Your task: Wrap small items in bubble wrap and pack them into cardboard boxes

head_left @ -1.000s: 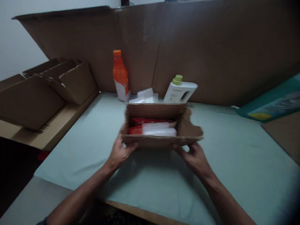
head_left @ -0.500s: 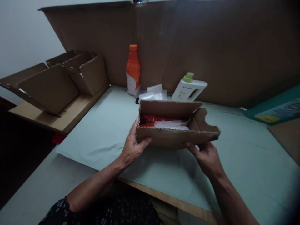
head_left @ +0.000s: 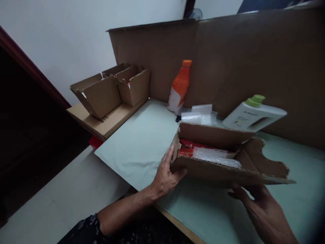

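An open-topped cardboard box is held over the front of the cloth-covered table. Inside it lie red packets and clear bubble wrap. My left hand grips the box's left end, thumb on the front wall and fingers round the side. Under the front right part of the box is my right hand, its fingers partly hidden beneath the bottom and slightly blurred. A notched flap sticks out at the right end. Behind the box, pieces of bubble wrap lie on the table.
An orange bottle stands behind, and a white jug with a green cap stands to its right. Several open cardboard boxes sit on a flat carton at the left. A tall cardboard panel backs the table.
The view has turned left, so everything sits further right in the picture. The box's right end now dips lower, and my right hand has shifted down with it.
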`<control>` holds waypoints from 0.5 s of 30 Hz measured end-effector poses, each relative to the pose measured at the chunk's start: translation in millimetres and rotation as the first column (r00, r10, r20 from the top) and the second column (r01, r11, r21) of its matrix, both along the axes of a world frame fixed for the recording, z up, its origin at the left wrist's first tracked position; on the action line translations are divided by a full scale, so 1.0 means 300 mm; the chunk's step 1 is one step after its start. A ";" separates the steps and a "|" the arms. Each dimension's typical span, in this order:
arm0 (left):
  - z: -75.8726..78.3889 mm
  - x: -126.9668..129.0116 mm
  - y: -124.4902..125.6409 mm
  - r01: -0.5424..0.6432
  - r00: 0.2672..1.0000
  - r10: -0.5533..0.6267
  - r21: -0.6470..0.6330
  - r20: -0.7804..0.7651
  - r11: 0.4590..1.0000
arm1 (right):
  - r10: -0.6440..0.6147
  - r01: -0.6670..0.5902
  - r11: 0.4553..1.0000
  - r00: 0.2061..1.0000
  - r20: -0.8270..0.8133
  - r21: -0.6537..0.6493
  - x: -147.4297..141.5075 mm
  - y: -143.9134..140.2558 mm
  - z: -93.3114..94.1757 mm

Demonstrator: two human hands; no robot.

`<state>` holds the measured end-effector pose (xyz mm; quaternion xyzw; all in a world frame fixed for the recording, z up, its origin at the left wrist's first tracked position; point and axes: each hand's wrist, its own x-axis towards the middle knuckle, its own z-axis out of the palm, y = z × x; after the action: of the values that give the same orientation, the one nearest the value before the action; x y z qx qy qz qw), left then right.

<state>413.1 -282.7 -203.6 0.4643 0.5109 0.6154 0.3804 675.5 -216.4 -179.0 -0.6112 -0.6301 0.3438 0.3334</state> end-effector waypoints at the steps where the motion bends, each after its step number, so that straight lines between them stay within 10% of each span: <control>1: 0.005 -0.021 -0.010 -0.035 0.999 0.035 0.002 0.014 0.999 | 0.019 -0.019 1.000 1.000 -0.007 -0.003 -0.042 0.012 0.018; 6: 0.041 -0.217 -0.065 -0.345 0.936 0.345 -0.015 0.074 0.938 | 0.327 -0.314 0.941 0.941 -0.091 0.128 -0.400 0.153 0.110; 15: 0.106 -0.746 0.002 -0.781 0.591 0.802 0.183 -0.088 0.597 | 0.764 -0.677 0.640 0.609 -0.212 0.363 -1.286 0.458 0.135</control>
<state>189.3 -282.2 -171.9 0.2592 0.6532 0.7114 -0.0054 289.7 -79.0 -138.6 -0.1857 -0.7917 0.4699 0.3434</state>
